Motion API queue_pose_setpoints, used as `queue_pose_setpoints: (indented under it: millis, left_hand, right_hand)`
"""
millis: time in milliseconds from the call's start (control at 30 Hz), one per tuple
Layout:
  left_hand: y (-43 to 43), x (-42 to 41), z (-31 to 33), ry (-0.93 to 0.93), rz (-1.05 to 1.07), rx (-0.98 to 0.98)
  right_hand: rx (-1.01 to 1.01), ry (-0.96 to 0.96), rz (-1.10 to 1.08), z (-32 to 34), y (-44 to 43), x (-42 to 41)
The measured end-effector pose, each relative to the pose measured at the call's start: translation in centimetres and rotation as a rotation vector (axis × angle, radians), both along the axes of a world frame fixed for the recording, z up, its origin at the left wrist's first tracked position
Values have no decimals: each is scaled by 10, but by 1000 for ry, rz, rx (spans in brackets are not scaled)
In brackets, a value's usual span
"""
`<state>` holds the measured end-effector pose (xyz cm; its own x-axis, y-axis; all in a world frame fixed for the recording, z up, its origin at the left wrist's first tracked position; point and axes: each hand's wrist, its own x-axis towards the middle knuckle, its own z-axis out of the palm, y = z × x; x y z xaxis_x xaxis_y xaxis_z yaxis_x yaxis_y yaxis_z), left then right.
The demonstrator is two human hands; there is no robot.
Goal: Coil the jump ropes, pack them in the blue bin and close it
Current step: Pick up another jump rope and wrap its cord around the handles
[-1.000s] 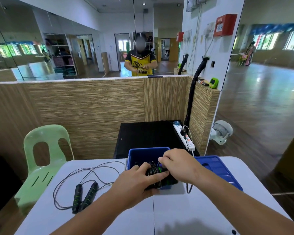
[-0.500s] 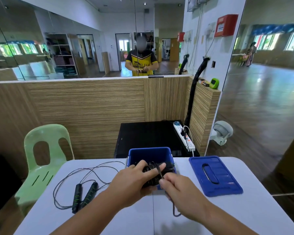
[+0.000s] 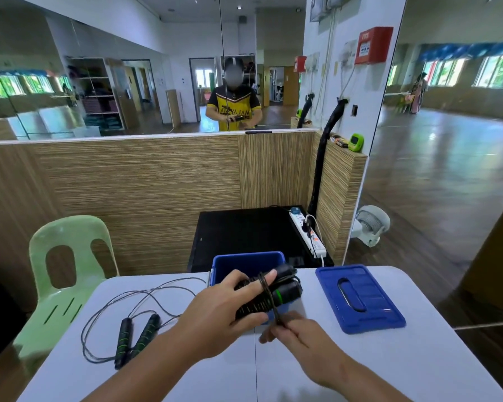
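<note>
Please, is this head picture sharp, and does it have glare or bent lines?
Head view: wide-angle bending curves the top of the wooden partition; window light glares on the glossy floor; the coiled jump rope and table are sharp.

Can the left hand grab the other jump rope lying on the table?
Probably not yet. The loose rope lies close by on the table with nothing in between, but the left hand grips the bundled rope and would need to let go first.
</note>
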<state>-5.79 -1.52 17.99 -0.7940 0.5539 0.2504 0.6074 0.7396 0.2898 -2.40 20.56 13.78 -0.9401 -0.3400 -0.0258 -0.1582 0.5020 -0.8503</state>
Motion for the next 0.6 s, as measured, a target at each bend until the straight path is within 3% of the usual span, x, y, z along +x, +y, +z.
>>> queue_pose_setpoints:
  millis: [133,233,367,400,467,533,600]
  left_hand:
    - [1,9,8,-15,-59,13]
    - [3,14,18,-10,-103,-4]
    - [4,21,26,34,-178,-111]
    - [4,24,28,44,-195,-129]
    - [6,27,30,66,-224,-166]
    - [7,29,31,80,-239,-197]
    - [8,28,29,85,-244,-220]
  right_hand:
    - [72,4,96,6,4,-10]
    - [48,116,86,16,5,-19]
    - [-37,29,84,27,6,-36]
    - [59,87,105,29,11,-44]
    - [531,296,338,42,22,-49]
    - [856,359,506,59,21,-63]
    - [967,419,555,73,18,-66]
